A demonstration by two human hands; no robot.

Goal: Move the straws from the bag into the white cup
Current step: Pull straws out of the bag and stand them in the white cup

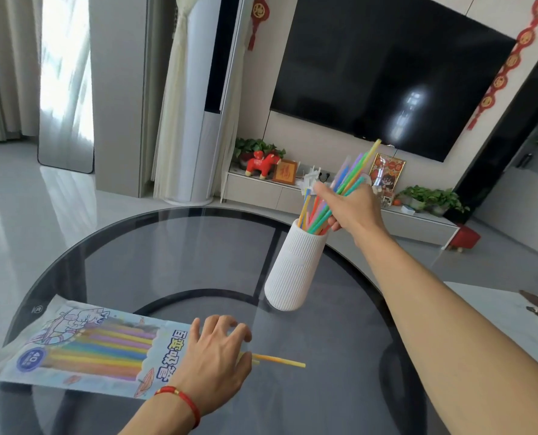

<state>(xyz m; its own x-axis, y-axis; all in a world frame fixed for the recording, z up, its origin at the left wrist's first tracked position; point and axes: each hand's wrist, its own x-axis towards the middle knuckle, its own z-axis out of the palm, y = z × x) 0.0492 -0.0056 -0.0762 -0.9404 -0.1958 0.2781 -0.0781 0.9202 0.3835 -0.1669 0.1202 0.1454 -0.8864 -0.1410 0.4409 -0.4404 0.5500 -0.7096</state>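
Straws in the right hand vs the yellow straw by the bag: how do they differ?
The straws in the right hand are a multicoloured bunch, steeply tilted, lower ends inside the white cup. The yellow straw is single, lying flat on the glass table, sticking out under the left hand. Both are thin.

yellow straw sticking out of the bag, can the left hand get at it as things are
Probably yes. The left hand rests on the bag mouth, right where the yellow straw pokes out onto the glass table. Nothing lies over the straw.
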